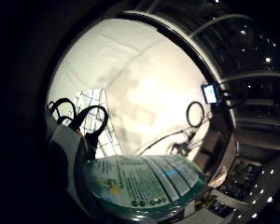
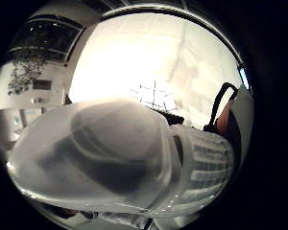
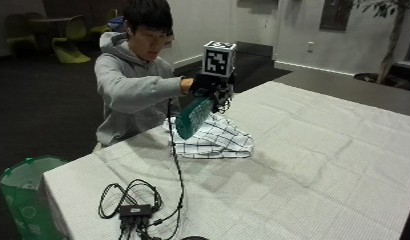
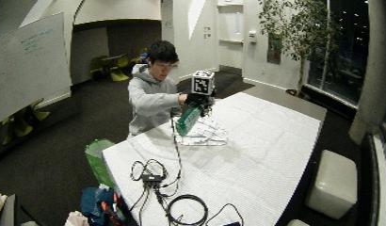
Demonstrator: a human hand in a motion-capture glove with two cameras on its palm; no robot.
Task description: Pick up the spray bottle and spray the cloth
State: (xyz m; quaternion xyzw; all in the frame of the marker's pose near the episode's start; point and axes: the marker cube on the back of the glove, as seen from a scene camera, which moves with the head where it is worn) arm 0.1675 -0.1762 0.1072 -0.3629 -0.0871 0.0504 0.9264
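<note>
The person at the table has the spray bottle (image 3: 194, 117) up in the air, gripped near its top by the gloved right hand (image 3: 206, 84), fingers curled round the neck. The bottle is green with a printed label and hangs tilted, its base swung down toward the person's side, clear of the tabletop. Right beneath and just behind it lies the cloth (image 3: 215, 137), white with a dark grid pattern, bunched in a low heap on the white tablecloth (image 3: 311, 150) near the person's edge of the table.

From the little-finger side of the palm, the bottle's label (image 1: 147, 182) fills the near part of the view, so it sits close against the palm, with the checked cloth (image 1: 94, 116) on the table beyond it. From the thumb side, the bottle's pale translucent top (image 2: 115, 158) looms large, and a corner of the checked cloth (image 2: 153, 96) shows past it.

I cannot make out the other hand from here. At the near end of the table lies a tangle of black cables with a small black box (image 3: 135, 210). A green bin (image 3: 25, 195) stands on the floor beside the table's corner.
</note>
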